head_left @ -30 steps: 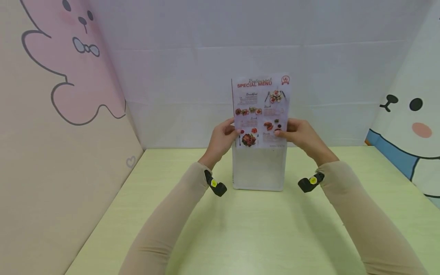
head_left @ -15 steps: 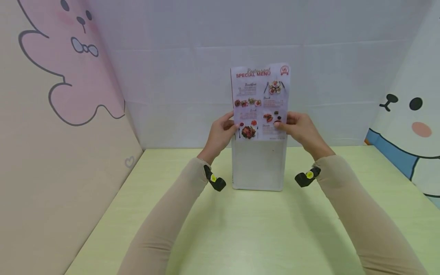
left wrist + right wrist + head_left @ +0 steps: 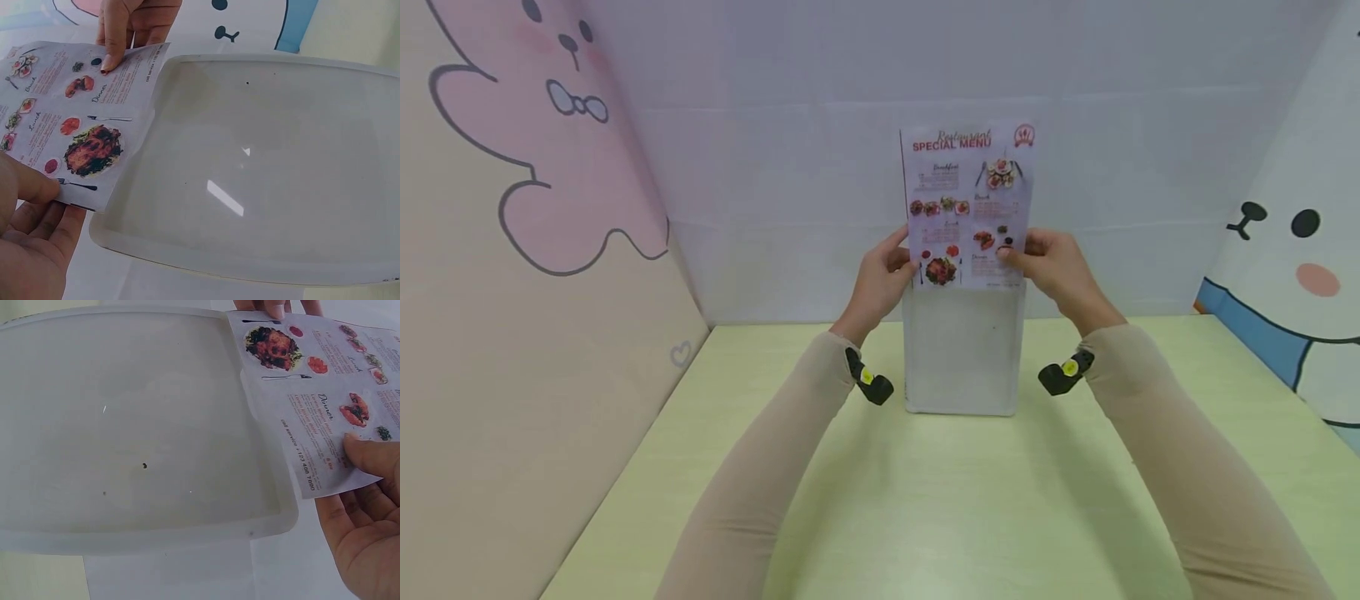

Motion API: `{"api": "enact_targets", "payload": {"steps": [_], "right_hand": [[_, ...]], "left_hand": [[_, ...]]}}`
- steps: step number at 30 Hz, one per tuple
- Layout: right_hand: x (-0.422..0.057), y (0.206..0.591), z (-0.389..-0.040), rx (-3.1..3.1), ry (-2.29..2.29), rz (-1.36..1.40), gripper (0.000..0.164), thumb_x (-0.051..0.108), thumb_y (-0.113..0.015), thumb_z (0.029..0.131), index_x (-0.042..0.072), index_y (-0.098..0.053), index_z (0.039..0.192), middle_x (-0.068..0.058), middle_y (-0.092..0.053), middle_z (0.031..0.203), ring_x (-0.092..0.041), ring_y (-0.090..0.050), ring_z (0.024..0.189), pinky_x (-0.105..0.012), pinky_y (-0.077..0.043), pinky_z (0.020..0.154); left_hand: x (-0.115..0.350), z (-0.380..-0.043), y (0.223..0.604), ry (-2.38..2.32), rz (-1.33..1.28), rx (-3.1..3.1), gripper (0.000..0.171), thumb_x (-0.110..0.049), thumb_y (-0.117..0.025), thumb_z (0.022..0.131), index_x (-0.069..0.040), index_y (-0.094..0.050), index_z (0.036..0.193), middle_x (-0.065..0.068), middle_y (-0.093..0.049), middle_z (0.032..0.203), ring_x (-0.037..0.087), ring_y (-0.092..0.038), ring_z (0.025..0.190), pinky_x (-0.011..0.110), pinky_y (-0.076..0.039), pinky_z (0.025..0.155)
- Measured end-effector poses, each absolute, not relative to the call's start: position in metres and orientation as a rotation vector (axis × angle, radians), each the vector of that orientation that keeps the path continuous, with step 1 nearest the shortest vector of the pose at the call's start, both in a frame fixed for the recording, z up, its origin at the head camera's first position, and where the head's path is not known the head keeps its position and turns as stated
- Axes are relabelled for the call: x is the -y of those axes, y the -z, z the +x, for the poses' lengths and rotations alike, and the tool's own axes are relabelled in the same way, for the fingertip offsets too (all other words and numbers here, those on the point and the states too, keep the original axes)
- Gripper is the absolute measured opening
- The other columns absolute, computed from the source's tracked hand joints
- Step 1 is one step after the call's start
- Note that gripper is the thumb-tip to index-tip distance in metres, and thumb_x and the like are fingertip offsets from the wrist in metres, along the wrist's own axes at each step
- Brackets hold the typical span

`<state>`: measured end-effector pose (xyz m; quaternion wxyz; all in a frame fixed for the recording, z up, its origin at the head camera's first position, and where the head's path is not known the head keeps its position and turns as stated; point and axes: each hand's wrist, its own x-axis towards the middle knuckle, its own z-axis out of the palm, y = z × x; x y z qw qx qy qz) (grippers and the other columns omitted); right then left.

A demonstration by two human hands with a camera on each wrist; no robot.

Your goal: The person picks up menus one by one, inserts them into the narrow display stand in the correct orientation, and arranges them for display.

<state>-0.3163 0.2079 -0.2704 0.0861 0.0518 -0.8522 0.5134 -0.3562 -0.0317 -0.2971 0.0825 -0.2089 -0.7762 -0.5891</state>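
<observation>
A paper menu (image 3: 955, 221) headed "Special Menu" stands upright at the top of a white framed board (image 3: 962, 354) on the table. My left hand (image 3: 880, 279) pinches the menu's lower left edge, thumb on the printed face and fingers behind. On the opposite edge, my right hand (image 3: 1063, 271) holds it the same way. In the left wrist view, the menu's bottom edge (image 3: 134, 134) lies right at the board's top rim (image 3: 206, 59). The right wrist view shows the right thumb (image 3: 369, 453) on the print near the "Dinner" section.
The board stands on a pale yellow-green table (image 3: 955, 500), close to a white sheet backdrop (image 3: 775, 167). A panel with a pink cartoon animal (image 3: 535, 192) rises at the left. Another, with a white cartoon bear (image 3: 1315, 250), stands at the right.
Both hands have moved steadily upward with the menu, so more of the board's upper part shows beneath it. The board has stayed in place.
</observation>
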Motion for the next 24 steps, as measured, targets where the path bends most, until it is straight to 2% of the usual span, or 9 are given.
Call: {"api": "enact_targets", "payload": {"steps": [7,15,24], "right_hand": [[-0.206,0.272,-0.32,2.51,-1.512,0.143,0.047,0.03,-0.061,0.095,0.0,-0.055,0.131,-0.021,-0.059,0.13,-0.024,-0.061,0.108,-0.043,-0.043,0.102],[-0.203,0.267,-0.321,2.458,-1.523,0.147,0.045,0.029,-0.062,0.094,-0.001,-0.058,0.128,-0.018,-0.062,0.127,-0.007,-0.06,0.094,-0.041,-0.043,0.103],[-0.197,0.262,-0.322,2.439,-1.516,0.136,0.044,0.028,-0.062,0.094,0.0,-0.058,0.128,-0.021,-0.059,0.13,-0.014,-0.059,0.103,-0.04,-0.042,0.103]], "left_hand": [[0.03,-0.362,0.299,1.746,-0.638,2.295,0.058,-0.002,-0.055,0.096,-0.022,-0.038,0.148,0.015,-0.067,0.115,0.022,-0.063,0.106,0.029,-0.049,0.083],[0.03,-0.367,0.296,1.751,-0.66,2.263,0.059,-0.003,-0.054,0.096,-0.023,-0.038,0.148,0.016,-0.067,0.112,0.021,-0.062,0.1,0.026,-0.047,0.079],[0.033,-0.368,0.296,1.766,-0.656,2.261,0.061,-0.002,-0.052,0.097,-0.023,-0.032,0.151,0.017,-0.065,0.114,0.021,-0.061,0.1,0.029,-0.048,0.084]]}}
